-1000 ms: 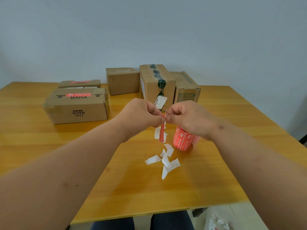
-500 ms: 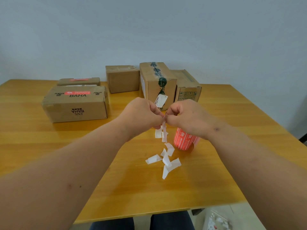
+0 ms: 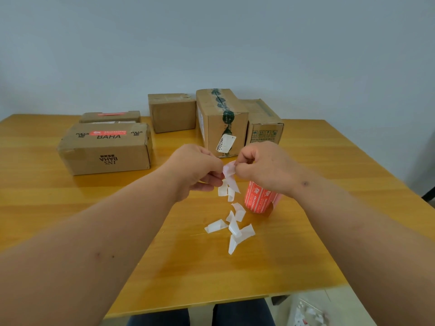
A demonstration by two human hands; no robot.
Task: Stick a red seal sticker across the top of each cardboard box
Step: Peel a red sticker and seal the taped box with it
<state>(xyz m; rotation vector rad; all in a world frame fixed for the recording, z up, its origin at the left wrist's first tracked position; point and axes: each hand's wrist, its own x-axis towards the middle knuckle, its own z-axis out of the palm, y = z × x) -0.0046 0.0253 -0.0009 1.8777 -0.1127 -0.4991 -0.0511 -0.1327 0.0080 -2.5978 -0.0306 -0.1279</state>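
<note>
Far left on the worktop [image 3: 70, 208] are the two boxes that already look done: the BAHA box [image 3: 106, 149] with a red seal sticker [image 3: 108, 132] across its top, and the flat box [image 3: 110, 116] right behind it with its own red strip. Next over, the small plain box [image 3: 172, 112], the tall box [image 3: 222, 121] with dark green tape and the box [image 3: 263, 123] tucked against its right side have no red on top that I can see, so I reckon three are left.

In the middle, my left hand [image 3: 197, 170] and right hand [image 3: 261, 165] both pinch one sticker strip [image 3: 229, 175] held up above the worktop, fingertips nearly touching. It shows mostly its white backing side, so I can't tell how far the peel has got.

Tip for this bit: start from a corner, bend the backing away from the sticker rather than dragging the sticker, and keep fingers off the glue apart from the very edge. Go slow or it curls and sticks to itself.

Below my hands is a pile of backing scraps [image 3: 233, 229], and just right of that the sticker roll [image 3: 259, 198] stands on end, half hidden by my right wrist. I'd head for the small plain box next.
</note>
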